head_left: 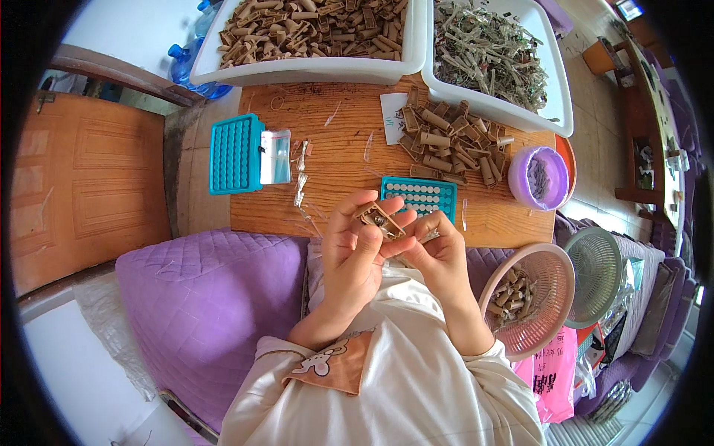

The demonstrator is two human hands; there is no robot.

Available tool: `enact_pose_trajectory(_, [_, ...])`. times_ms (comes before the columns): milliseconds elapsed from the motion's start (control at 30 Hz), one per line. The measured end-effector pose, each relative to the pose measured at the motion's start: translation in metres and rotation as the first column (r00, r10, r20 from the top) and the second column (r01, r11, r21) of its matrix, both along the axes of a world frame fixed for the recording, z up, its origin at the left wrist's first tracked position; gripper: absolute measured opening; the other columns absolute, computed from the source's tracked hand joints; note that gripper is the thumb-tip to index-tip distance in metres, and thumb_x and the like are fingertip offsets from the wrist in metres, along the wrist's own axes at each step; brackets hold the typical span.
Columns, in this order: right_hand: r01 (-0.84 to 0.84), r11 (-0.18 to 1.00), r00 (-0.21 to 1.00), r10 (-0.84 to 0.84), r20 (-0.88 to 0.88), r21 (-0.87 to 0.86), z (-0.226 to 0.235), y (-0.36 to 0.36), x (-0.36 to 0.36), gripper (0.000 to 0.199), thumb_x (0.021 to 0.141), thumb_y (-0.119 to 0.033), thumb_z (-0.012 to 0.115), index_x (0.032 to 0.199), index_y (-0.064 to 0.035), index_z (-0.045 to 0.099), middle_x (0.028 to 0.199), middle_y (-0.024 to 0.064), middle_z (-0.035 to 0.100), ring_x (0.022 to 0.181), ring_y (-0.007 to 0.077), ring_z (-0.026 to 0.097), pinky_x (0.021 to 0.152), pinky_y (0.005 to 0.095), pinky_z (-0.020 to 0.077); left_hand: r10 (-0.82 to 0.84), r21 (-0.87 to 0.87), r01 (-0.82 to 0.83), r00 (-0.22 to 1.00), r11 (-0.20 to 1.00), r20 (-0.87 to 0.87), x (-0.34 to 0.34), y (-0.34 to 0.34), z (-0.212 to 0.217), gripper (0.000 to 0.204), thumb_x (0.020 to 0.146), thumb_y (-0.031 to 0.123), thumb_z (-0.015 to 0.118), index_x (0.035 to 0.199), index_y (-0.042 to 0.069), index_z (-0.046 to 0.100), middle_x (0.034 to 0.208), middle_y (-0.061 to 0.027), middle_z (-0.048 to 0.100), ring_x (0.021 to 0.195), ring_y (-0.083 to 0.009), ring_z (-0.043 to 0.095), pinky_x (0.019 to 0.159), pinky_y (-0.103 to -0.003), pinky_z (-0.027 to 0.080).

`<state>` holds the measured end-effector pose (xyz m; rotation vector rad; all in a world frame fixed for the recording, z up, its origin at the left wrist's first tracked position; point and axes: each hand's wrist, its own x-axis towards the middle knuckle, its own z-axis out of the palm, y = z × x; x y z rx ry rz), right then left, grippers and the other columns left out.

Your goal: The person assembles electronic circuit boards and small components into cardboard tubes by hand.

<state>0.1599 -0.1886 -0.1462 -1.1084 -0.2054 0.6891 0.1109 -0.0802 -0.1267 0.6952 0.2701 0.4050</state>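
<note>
In front of my chest, my left hand grips a small brown plastic casing between thumb and fingers. The casing's open side faces up, and a dark round metal part shows inside it. Close beside it, my right hand has its thumb and fingers pinched together. A small pale, shiny bit shows at those fingertips, too little of it to name. Just beyond the hands lies a teal tray with rows of white round pieces, partly hidden by my fingers.
Brown casings lie heaped on the wooden table. Behind stand a white bin of casings and another bin of clear-wrapped pieces. A purple bowl, a teal box and a pink basket are around.
</note>
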Motion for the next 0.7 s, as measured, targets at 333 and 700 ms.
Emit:
enact_pose_trajectory(333, [0.010,1.000,0.990,-0.011,0.141,0.004,-0.005,-0.004,0.017,0.040,0.065,0.004,0.058,0.100,-0.0025,0.039,0.100,0.0079,0.043,0.096,0.0141,0.044,0.085,0.0277,0.0357,-0.099,0.133,0.101,0.995,0.986,-0.022,-0.001,-0.003,-0.001,0.039,0.080,0.019,0.052,0.112,0.004,0.035,0.104,-0.0154,0.051,0.092,-0.0277,0.054,0.075,-0.036,0.049])
enact_pose_trajectory(700, [0.105,0.978,0.904,-0.019,0.427,-0.180,0.000,-0.003,0.017,0.049,0.062,0.005,0.055,0.107,-0.0026,0.040,0.100,0.0097,0.047,0.093,0.0181,0.048,0.081,0.0285,0.0384,-0.095,0.391,0.140,0.987,0.910,-0.131,-0.002,-0.018,-0.014,0.033,0.081,0.015,0.050,0.110,0.001,0.039,0.105,-0.0163,0.051,0.098,-0.0220,0.051,0.082,-0.031,0.043])
